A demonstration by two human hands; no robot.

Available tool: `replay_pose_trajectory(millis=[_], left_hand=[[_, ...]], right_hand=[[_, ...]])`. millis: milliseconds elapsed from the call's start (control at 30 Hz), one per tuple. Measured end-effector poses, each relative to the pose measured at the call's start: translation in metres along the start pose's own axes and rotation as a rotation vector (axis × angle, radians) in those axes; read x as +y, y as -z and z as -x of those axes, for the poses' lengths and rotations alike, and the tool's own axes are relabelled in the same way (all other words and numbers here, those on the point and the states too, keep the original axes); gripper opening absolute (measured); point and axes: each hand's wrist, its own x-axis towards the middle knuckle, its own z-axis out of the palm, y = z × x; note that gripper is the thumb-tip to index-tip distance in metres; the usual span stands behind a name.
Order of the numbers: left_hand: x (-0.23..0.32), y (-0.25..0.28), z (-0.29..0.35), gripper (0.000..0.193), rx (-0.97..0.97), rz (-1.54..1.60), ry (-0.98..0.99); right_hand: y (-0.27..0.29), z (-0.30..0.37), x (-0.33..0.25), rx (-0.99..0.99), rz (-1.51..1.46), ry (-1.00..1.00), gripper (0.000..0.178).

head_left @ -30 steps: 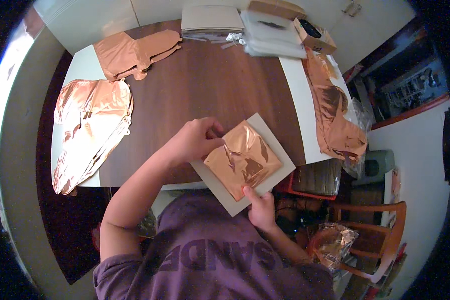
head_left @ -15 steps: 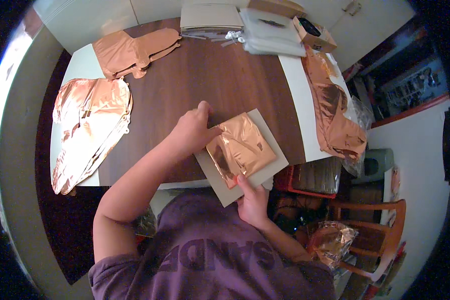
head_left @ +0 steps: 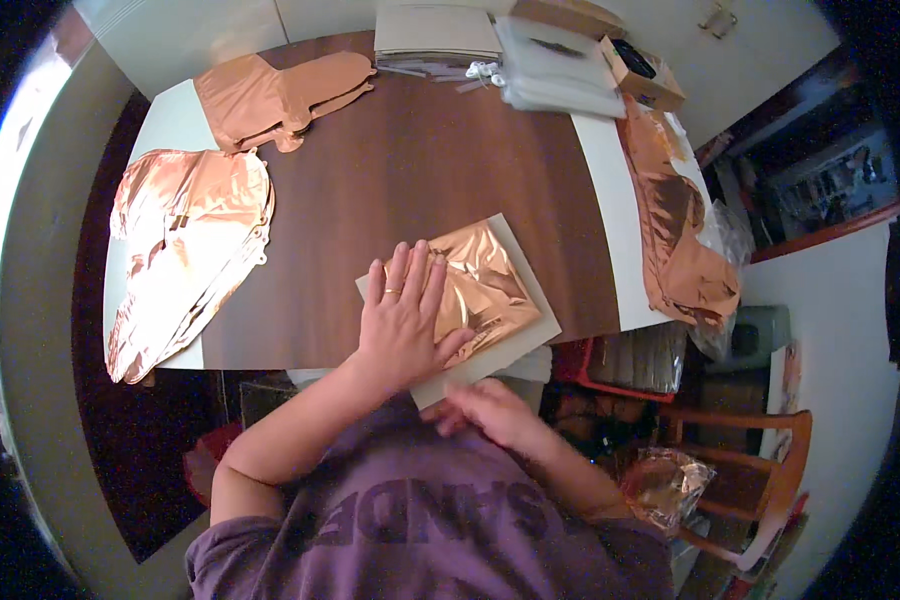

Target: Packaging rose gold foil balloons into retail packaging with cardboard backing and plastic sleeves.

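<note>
A folded copper-coloured foil piece (head_left: 505,290), shiny and creased, lies on a light grey card (head_left: 523,342) at the table's front edge. My left hand (head_left: 402,325) rests flat on the left part of the foil, its fingers spread and pointing away from me. That hand hides part of the foil and of the card. My right hand (head_left: 495,412) is just below the card's near corner, partly curled. Its fingertips are blurred, so whether they touch the card cannot be made out.
Flat foil balloon shapes, one bright (head_left: 185,240) and one duller (head_left: 280,95), lie at the left. More foil (head_left: 670,215) lies at the right edge. Behind are stacked cards (head_left: 435,30), clear plastic bags (head_left: 560,70) and a small box (head_left: 640,75). A wooden chair (head_left: 790,460) stands lower right.
My left hand has gone from gripping the foil's left corner to lying flat on top of it. My right hand has let go of the card's near side and moved down and left.
</note>
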Motion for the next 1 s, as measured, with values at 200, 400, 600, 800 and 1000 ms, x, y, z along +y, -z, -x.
replay_pose_trajectory(millis=[200,400,600,800,1000], left_hand=[[-0.008,-0.006,0.009,0.091,0.044,0.012,0.001],[-0.014,-0.012,0.009,0.087,0.089,0.05,-0.061],[-0.018,0.003,0.022,0.087,-0.021,0.046,-0.013],[-0.03,0.023,0.038,0.093,-0.074,0.05,0.028],[-0.033,0.038,0.023,0.093,-0.046,0.183,0.085]], right_hand=[[0.01,0.025,-0.094,0.053,0.96,0.576,0.028],[0.008,-0.08,-0.089,0.319,1.563,1.019,0.057],[0.019,-0.082,-0.09,0.256,1.625,0.883,0.07],[0.015,-0.079,-0.095,0.268,1.653,0.878,0.074],[0.018,-0.085,-0.091,0.289,1.615,0.883,0.073]])
